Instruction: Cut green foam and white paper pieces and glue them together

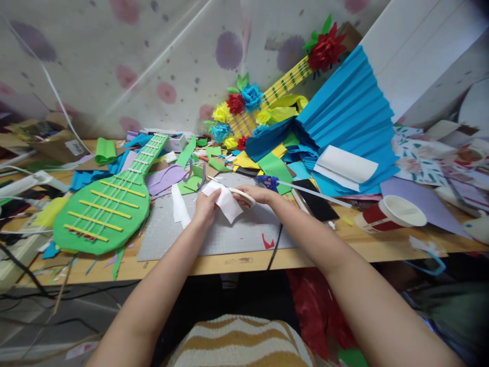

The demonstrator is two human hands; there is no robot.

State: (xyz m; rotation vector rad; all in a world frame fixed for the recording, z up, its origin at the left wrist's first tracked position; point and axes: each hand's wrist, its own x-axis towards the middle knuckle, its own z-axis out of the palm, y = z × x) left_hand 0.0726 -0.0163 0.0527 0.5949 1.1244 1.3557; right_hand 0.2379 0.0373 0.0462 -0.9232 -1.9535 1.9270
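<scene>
My left hand (pixel 207 206) pinches a piece of white paper (pixel 229 206) above the grey cutting mat (pixel 252 234). My right hand (pixel 254 194) is closed round the white handles of a pair of scissors (pixel 243 197). Their blades run leftward to the paper, partly hidden by it. Just left of my left hand, a narrow white paper strip (pixel 179 206) lies on the mat. A blue glue gun (pixel 267 181) with a long glue stick rests beyond my right wrist, and a small red paper scrap (pixel 268 241) lies near the mat's front edge.
A green paper lute (pixel 103 214) lies at the left. Behind stand a yellow paper instrument (pixel 286 81) with paper flowers and a pleated blue paper fan (pixel 347 117). Coloured scraps crowd the table's back. A paper cup (pixel 391 213) stands near the right front edge; a black cable (pixel 275 247) crosses the mat.
</scene>
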